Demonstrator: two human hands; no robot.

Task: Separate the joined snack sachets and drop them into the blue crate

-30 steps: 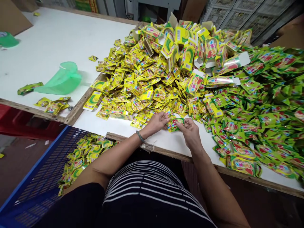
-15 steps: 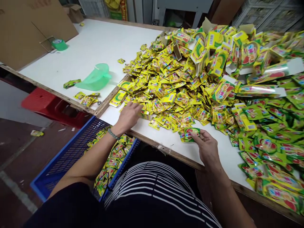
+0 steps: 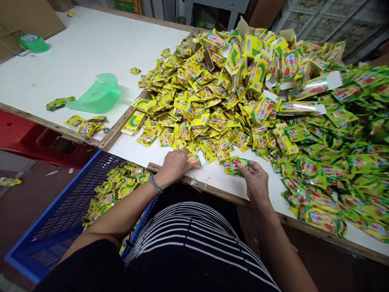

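Near the table's front edge, my left hand (image 3: 174,165) is closed on a small box (image 3: 196,160) with a white open flap pointing right. To its right, my right hand (image 3: 254,178) pinches a green sachet (image 3: 238,165) with a yellow one overlapping its left side. Just beyond both hands spreads a heap of yellow sachets (image 3: 194,101). Green sachets (image 3: 322,162) are piled to the right. Several opened boxes (image 3: 258,73) lie on top of the heap at the back.
A blue basket (image 3: 60,211) holding packets stands below the table at left. On the white table (image 3: 91,44) lie a green scoop (image 3: 97,95), loose packets and green tape (image 3: 34,42). A wooden strip (image 3: 121,121) divides the surface. A red stool (image 3: 39,138) is at far left.
My left hand has moved from the yellow heap's edge toward my right hand, now with the small box. My right hand still holds its sachets. The view has shifted right.
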